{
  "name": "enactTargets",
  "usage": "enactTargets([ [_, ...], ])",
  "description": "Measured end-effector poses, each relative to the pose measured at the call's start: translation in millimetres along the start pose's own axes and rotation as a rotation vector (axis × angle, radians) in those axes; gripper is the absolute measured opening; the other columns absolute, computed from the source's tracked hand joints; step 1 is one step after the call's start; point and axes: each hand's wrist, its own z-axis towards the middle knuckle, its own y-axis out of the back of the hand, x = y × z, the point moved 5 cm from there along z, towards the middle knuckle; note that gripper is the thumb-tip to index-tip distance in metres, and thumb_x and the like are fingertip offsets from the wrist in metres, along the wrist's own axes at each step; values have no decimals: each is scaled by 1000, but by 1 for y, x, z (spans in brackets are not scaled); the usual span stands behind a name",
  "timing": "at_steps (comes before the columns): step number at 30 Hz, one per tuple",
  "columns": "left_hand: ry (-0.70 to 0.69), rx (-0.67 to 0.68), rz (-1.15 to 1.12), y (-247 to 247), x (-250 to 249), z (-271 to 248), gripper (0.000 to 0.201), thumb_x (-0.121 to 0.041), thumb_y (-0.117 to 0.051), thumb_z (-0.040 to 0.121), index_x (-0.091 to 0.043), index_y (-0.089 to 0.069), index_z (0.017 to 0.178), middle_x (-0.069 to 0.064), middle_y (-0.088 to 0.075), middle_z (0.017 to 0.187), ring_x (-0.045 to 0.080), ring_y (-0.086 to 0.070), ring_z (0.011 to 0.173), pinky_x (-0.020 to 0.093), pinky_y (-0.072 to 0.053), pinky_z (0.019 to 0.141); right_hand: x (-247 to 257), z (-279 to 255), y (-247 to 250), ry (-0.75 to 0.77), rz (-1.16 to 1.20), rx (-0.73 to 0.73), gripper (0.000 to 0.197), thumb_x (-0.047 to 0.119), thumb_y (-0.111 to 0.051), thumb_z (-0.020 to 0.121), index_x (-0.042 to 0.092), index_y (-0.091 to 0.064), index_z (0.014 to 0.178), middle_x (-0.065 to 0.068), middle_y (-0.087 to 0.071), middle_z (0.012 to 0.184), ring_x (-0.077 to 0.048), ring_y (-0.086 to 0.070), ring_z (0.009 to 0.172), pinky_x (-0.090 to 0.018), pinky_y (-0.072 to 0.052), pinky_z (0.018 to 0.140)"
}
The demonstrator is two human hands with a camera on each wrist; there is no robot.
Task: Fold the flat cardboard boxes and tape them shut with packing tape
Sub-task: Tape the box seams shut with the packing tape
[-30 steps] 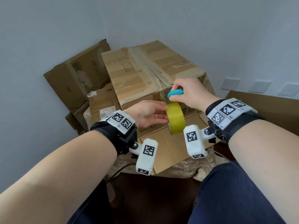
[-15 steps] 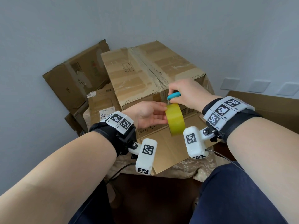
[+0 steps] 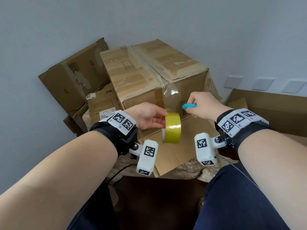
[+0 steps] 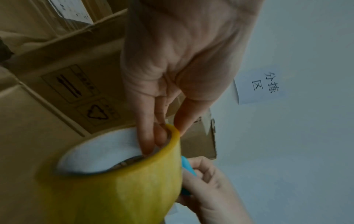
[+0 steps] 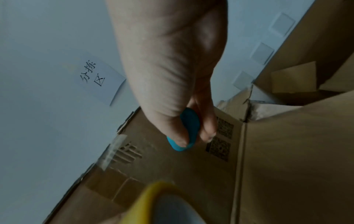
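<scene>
A folded cardboard box [image 3: 149, 75] stands ahead, its top seam taped, with clear tape [image 3: 171, 95] running over the front edge and down the front face. My left hand [image 3: 149, 117] holds a yellow roll of packing tape [image 3: 172, 127] in front of the box, fingers inside its core and thumb on the rim [image 4: 153, 136]. My right hand [image 3: 202, 105] grips a small blue cutter [image 3: 189, 106] just right of the roll, near the box's front face [image 5: 184, 130]. The roll [image 5: 153, 201] shows at the bottom of the right wrist view.
Flattened cardboard boxes [image 3: 74, 77] lean against the wall at the left. A flat sheet of cardboard [image 3: 179, 146] lies under the roll. An open box [image 3: 269, 110] stands at the right. A paper note [image 4: 258, 86] is stuck on the wall.
My right hand with the blue cutter has moved right and down, away from the top of the roll. The roll now hangs a little lower, free of the tape on the box.
</scene>
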Motion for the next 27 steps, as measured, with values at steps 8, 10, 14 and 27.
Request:
enactTargets([
  [8,27,51,129,1,24,7,21,4,-43,95,-15,-52,100,11,-56,89,21,-57,77,34,-54,76,-8,-14,-28,-138,522,85,32,-7,-44,86,16,-59,103,-9,-54,93,-19,-63,62,-33,-59,64],
  [10,28,83,150,-2,25,9,22,3,-44,95,-16,-52,103,9,-57,89,19,-58,77,34,-54,76,-11,-16,-34,-151,526,55,23,-4,-49,84,17,-59,86,-9,-57,80,-17,-59,58,-27,-53,52],
  [14,34,153,193,-10,28,14,29,1,-44,95,-15,-48,119,8,-58,90,18,-59,79,30,-56,72,-19,-19,-43,-126,573,16,11,9,-64,84,20,-63,79,-1,-61,78,-13,-57,58,-24,-44,45],
  [27,-8,175,224,-27,26,23,33,3,-46,94,-15,-45,122,7,-59,81,20,-59,78,39,-52,84,-32,-22,-51,-127,538,57,13,27,-68,84,22,-72,96,-2,-66,88,-13,-57,60,-23,-42,45],
])
